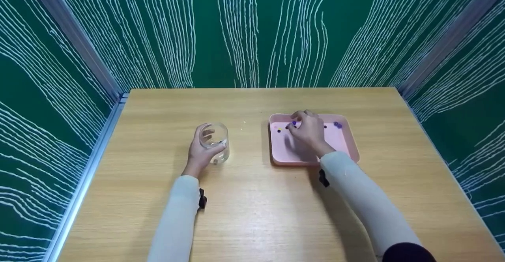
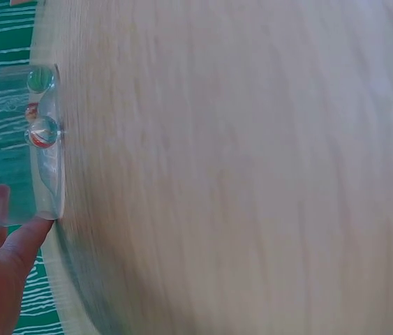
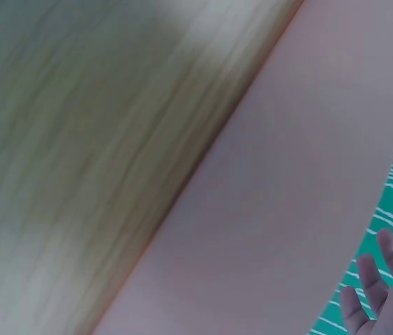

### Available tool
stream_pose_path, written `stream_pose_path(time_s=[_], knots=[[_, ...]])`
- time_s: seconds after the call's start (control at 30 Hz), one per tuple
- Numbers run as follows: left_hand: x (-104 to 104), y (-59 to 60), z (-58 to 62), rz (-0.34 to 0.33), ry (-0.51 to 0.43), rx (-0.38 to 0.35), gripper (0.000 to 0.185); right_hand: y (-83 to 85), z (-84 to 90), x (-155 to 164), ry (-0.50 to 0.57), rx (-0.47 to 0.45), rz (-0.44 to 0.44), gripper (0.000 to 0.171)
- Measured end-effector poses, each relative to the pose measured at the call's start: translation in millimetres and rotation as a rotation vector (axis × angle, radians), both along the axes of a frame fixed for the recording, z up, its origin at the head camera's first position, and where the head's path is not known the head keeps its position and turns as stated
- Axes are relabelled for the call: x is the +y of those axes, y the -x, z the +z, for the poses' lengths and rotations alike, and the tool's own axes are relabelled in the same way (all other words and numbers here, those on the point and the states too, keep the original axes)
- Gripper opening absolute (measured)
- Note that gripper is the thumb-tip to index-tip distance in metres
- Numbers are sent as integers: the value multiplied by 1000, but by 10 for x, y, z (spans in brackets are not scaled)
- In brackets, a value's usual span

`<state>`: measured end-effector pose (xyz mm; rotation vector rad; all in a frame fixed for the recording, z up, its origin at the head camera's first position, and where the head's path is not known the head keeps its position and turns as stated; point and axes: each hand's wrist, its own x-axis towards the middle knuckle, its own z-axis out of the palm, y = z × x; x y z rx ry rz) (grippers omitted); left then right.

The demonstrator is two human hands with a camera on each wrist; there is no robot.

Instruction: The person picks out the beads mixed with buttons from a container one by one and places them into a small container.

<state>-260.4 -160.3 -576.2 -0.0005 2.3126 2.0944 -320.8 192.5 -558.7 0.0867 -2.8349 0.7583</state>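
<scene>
My left hand (image 1: 200,154) grips a clear drinking glass (image 1: 221,151) on the left part of the table, fingers and thumb around its side. In the left wrist view a green marble (image 2: 40,79) and a clear marble with red and white swirls (image 2: 42,131) lie at the glass's bottom, with a small reddish piece between them. My right hand (image 1: 311,132) hovers over a pink tray (image 1: 286,155), its thumb and forefinger apart near a blue-purple ball (image 1: 294,123). The right wrist view shows spread, lightly bent fingers (image 3: 373,283) beyond the tray's side.
Other small balls lie along the tray's far side: a yellow one (image 1: 279,129), a dark one (image 1: 279,131) and a purple pair (image 1: 337,124). Tiny pale specks (image 1: 242,125) dot the wooden table (image 1: 252,199). Green panels with white lines (image 1: 236,29) surround it.
</scene>
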Motion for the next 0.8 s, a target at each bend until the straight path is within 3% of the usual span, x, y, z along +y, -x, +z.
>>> stream_pose_path(time_s=[0.33,0.53,0.8], knots=[[19,14,-50,26,33,38,79,110,-21,78,-17,-106,-35,28],[19,6,-55,33,49,47,77,173,-65,115,-72,-122,-16,27],[15,2,-66,34,42,52,78,219,-106,142,-34,-254,-61,26]])
